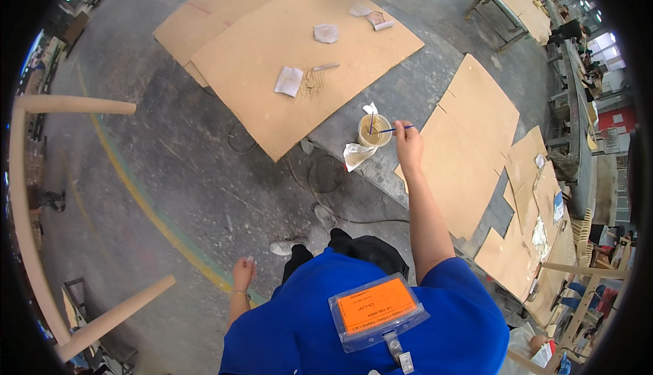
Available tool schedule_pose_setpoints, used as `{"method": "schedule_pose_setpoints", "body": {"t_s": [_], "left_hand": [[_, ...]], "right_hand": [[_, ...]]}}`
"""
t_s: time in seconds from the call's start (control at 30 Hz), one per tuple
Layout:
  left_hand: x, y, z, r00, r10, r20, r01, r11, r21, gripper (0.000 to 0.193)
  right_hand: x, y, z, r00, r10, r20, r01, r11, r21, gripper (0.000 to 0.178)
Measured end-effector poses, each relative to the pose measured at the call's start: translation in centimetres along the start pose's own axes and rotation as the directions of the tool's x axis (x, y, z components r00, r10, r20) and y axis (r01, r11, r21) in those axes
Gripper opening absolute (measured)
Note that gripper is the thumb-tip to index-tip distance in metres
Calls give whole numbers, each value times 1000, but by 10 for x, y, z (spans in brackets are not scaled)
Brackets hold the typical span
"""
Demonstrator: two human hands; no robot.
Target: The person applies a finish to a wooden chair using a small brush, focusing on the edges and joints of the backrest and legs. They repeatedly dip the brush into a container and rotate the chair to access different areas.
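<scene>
My right hand (409,147) pinches a thin blue stick (388,130), its far end inside a clear plastic cup (361,137) with a tan, murky content. A second thin dark stick leans inside the same cup. The cup stands on a grey worktable (381,178), with a crumpled white paper (357,156) beside it and a smaller white scrap (369,108) behind it. Down by my left side, my left hand (243,276) has its fingers curled in, with a small pale thing at the fingertips that is too small to name.
Cardboard sheets (272,55) cover the table's far part, bearing several whitish pads (289,81). More cardboard (469,150) lies to the right. A pale wooden frame (27,205) stands at my left. Cables (320,195) trail over the floor by the table. People are at work far right.
</scene>
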State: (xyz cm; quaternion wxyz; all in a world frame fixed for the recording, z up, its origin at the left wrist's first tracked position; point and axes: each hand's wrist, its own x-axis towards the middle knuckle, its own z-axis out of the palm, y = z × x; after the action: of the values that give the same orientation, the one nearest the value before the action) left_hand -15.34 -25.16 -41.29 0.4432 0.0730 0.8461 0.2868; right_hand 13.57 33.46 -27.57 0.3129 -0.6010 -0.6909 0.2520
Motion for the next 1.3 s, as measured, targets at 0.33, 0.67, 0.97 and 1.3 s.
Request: {"method": "schedule_pose_setpoints", "body": {"t_s": [0.33,0.67,0.97,1.3], "left_hand": [[-33,54,58,988,121,91,-144,938,316,32],[-49,-122,65,987,-141,-77,149,983,107,29],[-72,-39,97,968,-51,-246,162,873,460,28],[-77,19,82,943,-129,-306,203,953,224,42]], "right_hand": [[13,55,53,984,14,177,22,979,-203,29],[26,84,19,975,197,-104,-146,918,369,42],[-28,245,89,474,714,515,-839,191,509,34],[-33,257,125,522,582,624,-834,193,517,18]]}}
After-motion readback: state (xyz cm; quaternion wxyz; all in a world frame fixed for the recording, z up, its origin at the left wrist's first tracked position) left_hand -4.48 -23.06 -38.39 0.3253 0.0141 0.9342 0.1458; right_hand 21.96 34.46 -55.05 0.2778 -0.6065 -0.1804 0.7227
